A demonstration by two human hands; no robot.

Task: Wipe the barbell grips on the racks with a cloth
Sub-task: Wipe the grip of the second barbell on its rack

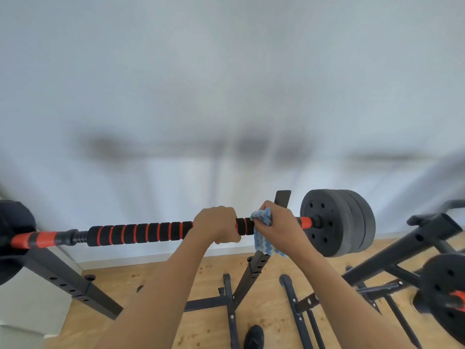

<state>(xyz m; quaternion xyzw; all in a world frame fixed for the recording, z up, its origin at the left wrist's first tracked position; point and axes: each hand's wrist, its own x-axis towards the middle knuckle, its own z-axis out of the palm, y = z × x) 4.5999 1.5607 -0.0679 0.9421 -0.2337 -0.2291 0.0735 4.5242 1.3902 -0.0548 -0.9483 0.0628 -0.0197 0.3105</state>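
A barbell lies across two black racks, its grip (141, 234) covered in black foam with orange rings. My left hand (217, 224) grips the foam near its right end. Just to the right, my right hand (275, 224) holds a blue and white cloth (263, 233) wrapped round the bar, and part of the cloth hangs below. Grey weight plates (337, 222) sit on the bar's right end, beyond an orange sleeve. A dark plate (12, 238) shows at the left end.
The right rack upright (254, 270) stands right behind my right hand, the left rack upright (68, 278) slants at the lower left. A second rack (402, 250) with another barbell plate (445, 290) stands at the right. A shoe (254, 337) rests on the wooden floor. A white wall is behind.
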